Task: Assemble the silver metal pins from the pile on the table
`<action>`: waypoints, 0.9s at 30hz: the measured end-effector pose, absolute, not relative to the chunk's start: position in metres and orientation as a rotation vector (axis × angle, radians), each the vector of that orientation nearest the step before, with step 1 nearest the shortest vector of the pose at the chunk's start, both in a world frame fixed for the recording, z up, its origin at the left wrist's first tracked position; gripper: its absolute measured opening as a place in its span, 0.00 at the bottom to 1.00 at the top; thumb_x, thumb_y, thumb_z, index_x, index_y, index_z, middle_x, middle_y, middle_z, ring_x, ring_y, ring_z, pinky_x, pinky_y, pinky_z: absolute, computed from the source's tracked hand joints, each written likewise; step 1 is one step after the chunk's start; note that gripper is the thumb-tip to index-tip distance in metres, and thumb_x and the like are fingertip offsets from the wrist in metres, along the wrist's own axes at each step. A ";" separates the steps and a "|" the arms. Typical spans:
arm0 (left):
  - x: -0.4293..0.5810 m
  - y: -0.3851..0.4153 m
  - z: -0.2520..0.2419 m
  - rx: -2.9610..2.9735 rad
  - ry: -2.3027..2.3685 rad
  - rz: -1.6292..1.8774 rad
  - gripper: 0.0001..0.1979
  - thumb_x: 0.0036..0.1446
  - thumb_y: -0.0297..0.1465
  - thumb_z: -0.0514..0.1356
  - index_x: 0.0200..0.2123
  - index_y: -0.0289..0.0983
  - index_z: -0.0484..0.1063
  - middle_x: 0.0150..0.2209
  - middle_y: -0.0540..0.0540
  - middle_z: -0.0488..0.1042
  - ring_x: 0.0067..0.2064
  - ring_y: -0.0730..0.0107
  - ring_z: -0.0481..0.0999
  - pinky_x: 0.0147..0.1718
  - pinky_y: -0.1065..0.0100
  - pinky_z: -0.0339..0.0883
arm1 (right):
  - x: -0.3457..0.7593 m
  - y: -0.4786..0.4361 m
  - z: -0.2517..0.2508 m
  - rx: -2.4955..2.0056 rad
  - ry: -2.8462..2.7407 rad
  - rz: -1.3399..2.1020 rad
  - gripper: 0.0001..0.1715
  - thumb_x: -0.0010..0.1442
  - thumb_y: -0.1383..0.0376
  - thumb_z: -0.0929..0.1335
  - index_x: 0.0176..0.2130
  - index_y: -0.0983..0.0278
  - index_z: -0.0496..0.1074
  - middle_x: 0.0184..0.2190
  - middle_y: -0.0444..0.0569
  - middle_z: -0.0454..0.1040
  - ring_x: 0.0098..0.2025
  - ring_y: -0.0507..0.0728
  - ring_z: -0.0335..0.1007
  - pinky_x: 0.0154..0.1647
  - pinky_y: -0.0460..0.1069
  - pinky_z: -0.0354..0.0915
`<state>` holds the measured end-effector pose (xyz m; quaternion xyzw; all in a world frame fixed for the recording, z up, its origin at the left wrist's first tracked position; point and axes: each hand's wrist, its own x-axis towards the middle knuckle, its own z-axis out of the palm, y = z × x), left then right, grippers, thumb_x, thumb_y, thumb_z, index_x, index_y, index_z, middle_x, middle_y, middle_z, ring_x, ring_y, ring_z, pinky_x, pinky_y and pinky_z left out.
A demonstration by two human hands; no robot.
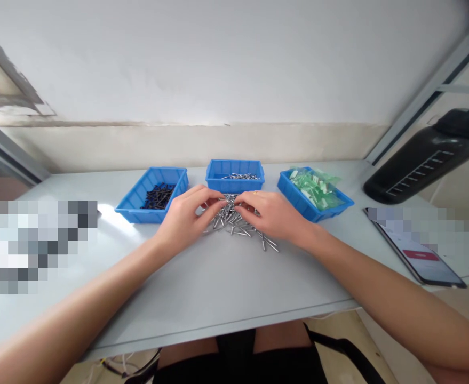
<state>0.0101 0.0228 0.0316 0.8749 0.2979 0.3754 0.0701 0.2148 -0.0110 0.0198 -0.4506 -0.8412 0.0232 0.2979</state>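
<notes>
A loose pile of slim silver metal pins (231,217), perhaps rivets or screws, lies on the grey table in front of me. My left hand (185,214) is at the pile's left side, its thumb and forefinger closed together on pins. From the right, my right hand (276,214) reaches into the same pile with bent fingers, also pinching among the pins. The fingertips of both hands nearly meet, and exactly which pins they grip is partly hidden. A few stray pins lie below my right hand. Just behind the pile stands a blue bin (235,185) with more silver pins.
At the left is a blue bin (138,216) of dark screws (159,196). Another blue bin (318,214) at the right contains green plastic packets (316,188). Farther right are a phone (414,248) and a large black bottle (422,154). A wall rises behind the table (234,288).
</notes>
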 end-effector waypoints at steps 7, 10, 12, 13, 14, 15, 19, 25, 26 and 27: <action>0.011 0.024 0.031 2.572 0.945 1.148 0.07 0.60 0.31 0.56 0.34 0.36 0.72 0.31 0.48 0.74 0.32 0.73 0.72 0.30 0.72 0.66 | 0.217 -0.010 0.021 -1.020 -2.270 0.159 0.07 0.60 0.64 0.63 0.40 0.63 0.66 0.38 0.48 0.70 0.38 0.53 0.66 0.38 0.48 0.60; 0.011 0.024 0.031 2.568 0.954 1.120 0.08 0.60 0.33 0.56 0.33 0.36 0.72 0.30 0.48 0.74 0.31 0.73 0.72 0.31 0.71 0.66 | 0.217 -0.010 0.021 -0.953 -2.280 0.200 0.05 0.60 0.65 0.64 0.37 0.63 0.68 0.35 0.46 0.70 0.37 0.53 0.65 0.38 0.48 0.61; 0.011 0.025 0.031 2.555 0.966 1.077 0.09 0.60 0.34 0.56 0.34 0.36 0.72 0.31 0.48 0.75 0.31 0.72 0.73 0.31 0.71 0.67 | 0.217 -0.010 0.022 -0.921 -2.241 0.222 0.04 0.59 0.65 0.64 0.34 0.63 0.68 0.32 0.45 0.70 0.35 0.52 0.65 0.37 0.47 0.61; 0.011 0.026 0.030 2.546 0.977 1.042 0.10 0.61 0.35 0.55 0.36 0.36 0.72 0.32 0.48 0.75 0.32 0.72 0.73 0.31 0.71 0.67 | 0.217 -0.010 0.023 -0.920 -2.212 0.231 0.04 0.59 0.65 0.64 0.33 0.63 0.68 0.30 0.44 0.70 0.33 0.51 0.65 0.36 0.47 0.61; 0.010 0.027 0.028 2.542 0.991 1.007 0.11 0.61 0.36 0.54 0.39 0.36 0.71 0.33 0.48 0.75 0.32 0.72 0.73 0.31 0.71 0.67 | 0.217 -0.010 0.023 -0.933 -2.176 0.238 0.05 0.59 0.64 0.65 0.32 0.63 0.68 0.29 0.43 0.70 0.32 0.51 0.65 0.35 0.46 0.61; 0.009 0.028 0.027 2.550 1.007 0.963 0.12 0.61 0.37 0.54 0.41 0.36 0.70 0.34 0.47 0.75 0.33 0.71 0.74 0.31 0.70 0.67 | 0.217 -0.009 0.024 -0.958 -2.139 0.250 0.07 0.59 0.63 0.65 0.30 0.63 0.68 0.28 0.43 0.70 0.30 0.50 0.64 0.33 0.46 0.61; 0.006 0.032 0.021 2.727 1.034 0.817 0.13 0.62 0.38 0.53 0.43 0.37 0.70 0.39 0.45 0.74 0.38 0.67 0.74 0.36 0.65 0.67 | 0.220 -0.003 0.023 -1.141 -1.919 0.293 0.12 0.61 0.60 0.64 0.31 0.63 0.70 0.29 0.44 0.72 0.31 0.51 0.67 0.31 0.46 0.63; 0.006 0.031 0.019 2.982 0.882 0.579 0.13 0.62 0.36 0.51 0.41 0.36 0.72 0.36 0.44 0.73 0.40 0.64 0.72 0.39 0.63 0.66 | 0.225 0.007 0.017 -1.316 -1.786 0.334 0.31 0.57 0.60 0.66 0.58 0.61 0.57 0.50 0.54 0.69 0.33 0.52 0.71 0.38 0.51 0.67; 0.006 0.031 0.019 2.997 0.871 0.541 0.13 0.62 0.36 0.51 0.40 0.36 0.72 0.35 0.44 0.73 0.40 0.63 0.72 0.39 0.62 0.65 | 0.225 0.006 0.016 -1.333 -1.815 0.310 0.31 0.57 0.62 0.66 0.59 0.62 0.57 0.48 0.53 0.71 0.32 0.52 0.71 0.37 0.50 0.67; 0.006 0.031 0.020 3.007 0.870 0.512 0.13 0.62 0.37 0.52 0.40 0.37 0.73 0.35 0.45 0.73 0.40 0.63 0.72 0.39 0.62 0.65 | 0.225 0.005 0.016 -1.341 -1.855 0.285 0.29 0.58 0.63 0.65 0.58 0.62 0.58 0.44 0.51 0.72 0.31 0.52 0.70 0.36 0.49 0.66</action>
